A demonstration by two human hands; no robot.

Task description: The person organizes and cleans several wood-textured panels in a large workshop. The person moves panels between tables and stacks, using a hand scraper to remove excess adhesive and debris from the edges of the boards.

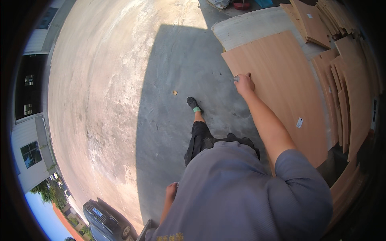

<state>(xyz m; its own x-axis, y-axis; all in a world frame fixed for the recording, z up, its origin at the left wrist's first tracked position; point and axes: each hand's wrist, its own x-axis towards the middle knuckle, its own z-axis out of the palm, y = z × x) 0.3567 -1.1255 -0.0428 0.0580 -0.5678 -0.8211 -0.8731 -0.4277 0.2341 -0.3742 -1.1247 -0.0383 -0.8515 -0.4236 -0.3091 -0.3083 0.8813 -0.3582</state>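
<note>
A large flat wooden panel [280, 90] with a pale wood face and a small white label [299, 123] lies on a light board surface to my right. My right hand [245, 83] is at the panel's near-left edge, its fingers closed around a small greyish object [236, 78] that I cannot identify. Low by my left side, my left hand [172, 191] is curled, partly hidden by my shirt; a small pale bit shows at its fingers, and whether it holds something is unclear.
Several stacked wooden boards [355, 90] stand along the right, with more boards [310, 22] at the upper right. A red basin [241, 4] lies beyond. My shod foot [193, 103] is on the shaded concrete floor [169, 120]. A dark car [105, 221] stands at the lower left.
</note>
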